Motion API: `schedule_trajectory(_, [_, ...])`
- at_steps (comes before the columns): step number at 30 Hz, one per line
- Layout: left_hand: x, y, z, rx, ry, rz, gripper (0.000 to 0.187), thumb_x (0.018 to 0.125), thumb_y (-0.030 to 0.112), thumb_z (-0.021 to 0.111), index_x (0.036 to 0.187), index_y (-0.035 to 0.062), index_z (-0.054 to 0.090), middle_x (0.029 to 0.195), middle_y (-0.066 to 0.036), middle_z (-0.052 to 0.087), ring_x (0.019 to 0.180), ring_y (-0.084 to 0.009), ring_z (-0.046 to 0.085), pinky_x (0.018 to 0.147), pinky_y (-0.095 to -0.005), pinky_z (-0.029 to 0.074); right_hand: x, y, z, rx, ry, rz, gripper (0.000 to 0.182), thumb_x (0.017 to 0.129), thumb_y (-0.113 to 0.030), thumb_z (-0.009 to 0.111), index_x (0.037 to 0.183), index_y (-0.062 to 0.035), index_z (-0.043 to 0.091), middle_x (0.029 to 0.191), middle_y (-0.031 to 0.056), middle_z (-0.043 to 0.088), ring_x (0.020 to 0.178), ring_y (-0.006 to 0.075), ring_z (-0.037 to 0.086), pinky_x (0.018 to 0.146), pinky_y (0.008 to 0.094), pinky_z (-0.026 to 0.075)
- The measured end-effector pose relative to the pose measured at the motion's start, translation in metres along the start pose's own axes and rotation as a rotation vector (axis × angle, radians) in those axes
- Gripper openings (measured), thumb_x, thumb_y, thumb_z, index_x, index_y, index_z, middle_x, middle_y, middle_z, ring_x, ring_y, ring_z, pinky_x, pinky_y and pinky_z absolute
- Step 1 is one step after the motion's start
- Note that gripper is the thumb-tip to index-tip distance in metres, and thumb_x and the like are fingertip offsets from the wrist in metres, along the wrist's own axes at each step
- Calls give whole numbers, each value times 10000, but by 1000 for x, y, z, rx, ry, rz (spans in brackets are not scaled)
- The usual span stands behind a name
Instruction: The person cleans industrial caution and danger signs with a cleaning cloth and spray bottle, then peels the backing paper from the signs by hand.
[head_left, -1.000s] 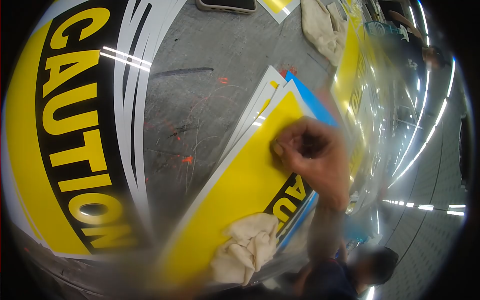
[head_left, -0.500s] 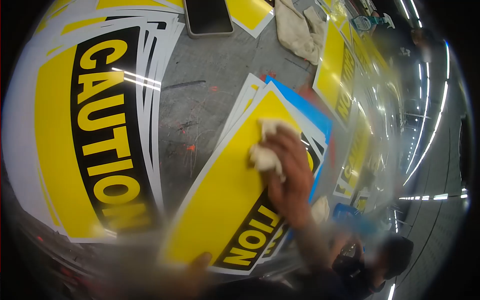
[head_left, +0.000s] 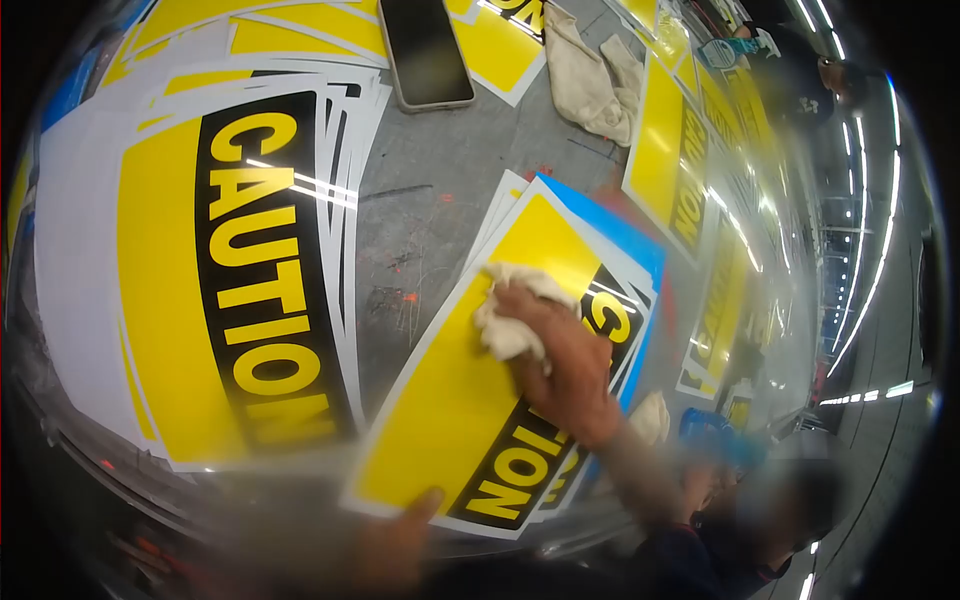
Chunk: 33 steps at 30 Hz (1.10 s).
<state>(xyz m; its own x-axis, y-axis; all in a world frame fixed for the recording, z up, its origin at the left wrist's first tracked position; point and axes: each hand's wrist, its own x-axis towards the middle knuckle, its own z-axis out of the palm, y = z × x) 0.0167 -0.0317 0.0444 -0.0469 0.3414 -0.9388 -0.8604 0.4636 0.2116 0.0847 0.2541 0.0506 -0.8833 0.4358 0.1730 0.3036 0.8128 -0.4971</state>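
Note:
A yellow and black caution sign (head_left: pixel 430 400) lies on a small stack, with a blue sheet (head_left: pixel 640 255) showing beneath its right side. My right hand (head_left: pixel 565 365) is closed round a crumpled off-white cloth (head_left: pixel 515 310), which rests against the yellow part of the sign. At the sign's near edge is my left hand (head_left: pixel 400 545), blurred, its thumb on the sign's bottom corner; its other fingers cannot be made out.
Left is a large stack of caution signs (head_left: pixel 165 290). A phone (head_left: pixel 427 50), another cloth (head_left: pixel 590 85) and more yellow signs (head_left: pixel 665 150) lie farther back. A spray bottle (head_left: pixel 735 48) stands near one person (head_left: pixel 800 80); another person (head_left: pixel 790 500) is at lower right.
My right hand and the cloth have moved left and slightly down across the sign, uncovering more of its lettering. The whole view has shifted, with the left stack now farther right.

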Motion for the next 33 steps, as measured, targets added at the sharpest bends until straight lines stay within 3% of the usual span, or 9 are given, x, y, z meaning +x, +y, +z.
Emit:
schedule_trajectory(7, [3, -5, 2, -87, 8, 33, 404, 1022, -20, 677, 1410, 43, 582, 1327, -118, 680, 1234, -231, 677, 993, -373, 575, -6, -28, 18, 44, -58, -52, 776, 831, 7, 763, 1557, -94, 510, 1368, 159, 704, 1274, 377, 667, 1061, 469, 535])
schedule_trajectory(10, [4, -3, 3, -86, 6, 61, 439, 1026, -44, 656, 1445, 41, 558, 1399, -145, 656, 1343, -284, 636, 1139, -450, 534, 25, 5, 6, -7, 8, 93, 611, 923, -56, 701, 1511, -65, 534, 1328, 180, 701, 1186, 415, 662, 982, 501, 544])
schedule_trajectory(13, [0, -1, 5, -82, 17, 79, 446, 1021, -60, 653, 1445, 42, 559, 1394, -146, 659, 1334, -285, 642, 1129, -458, 540, 32, 6, 13, -13, 96, 89, 600, 948, -85, 684, 1520, -18, 516, 1315, 224, 684, 1148, 426, 661, 955, 500, 544])
schedule_trajectory(17, [1, 0, 2, -3, -56, 232, 463, 1018, -70, 647, 1457, 33, 544, 1406, -152, 651, 1336, -296, 640, 1126, -466, 542, -21, -43, 21, 236, -244, -93, 690, 899, -146, 767, 1528, -17, 514, 1381, 218, 664, 1193, 401, 687, 1048, 507, 514])
schedule_trajectory(23, [5, 7, 6, -268, -134, 210, 553, 1012, -94, 624, 1527, 26, 464, 1477, -168, 602, 1375, -325, 608, 1149, -492, 531, 36, 5, 18, -30, 109, -28, 562, 1001, -187, 674, 1510, 2, 533, 1561, 255, 544, 1454, 410, 511, 1224, 483, 370])
schedule_trajectory(25, [9, 8, 10, -347, -219, 289, 561, 1012, -102, 614, 1534, 26, 453, 1484, -175, 596, 1383, -329, 603, 1154, -498, 529, 2, -26, 42, 177, 9, -15, 628, 981, -183, 683, 1551, 0, 495, 1569, 253, 539, 1455, 407, 518, 1227, 486, 378])
schedule_trajectory(27, [13, 6, 8, -310, -301, 394, 585, 1007, -114, 606, 1549, 32, 440, 1501, -180, 582, 1408, -339, 582, 1169, -502, 516, -33, -84, 35, 334, -392, -37, 672, 1007, -202, 666, 1626, -72, 437, 1646, 196, 487, 1505, 342, 498, 1243, 481, 373])
schedule_trajectory(29, [16, 1, 4, -286, -310, 411, 599, 1002, -120, 605, 1556, 33, 436, 1509, -178, 576, 1423, -341, 566, 1184, -506, 498, -35, -79, 26, 385, -454, -28, 650, 1013, -209, 659, 1619, -99, 453, 1620, 188, 520, 1484, 338, 524, 1228, 485, 392])
schedule_trajectory(33, [3, 8, 14, -260, -224, 349, 584, 993, -114, 624, 1540, 11, 463, 1517, -177, 576, 1423, -343, 562, 1194, -505, 480, 20, 22, 20, 149, 102, -72, 548, 1033, -217, 659, 1526, -14, 535, 1533, 211, 596, 1465, 381, 522, 1224, 467, 394])
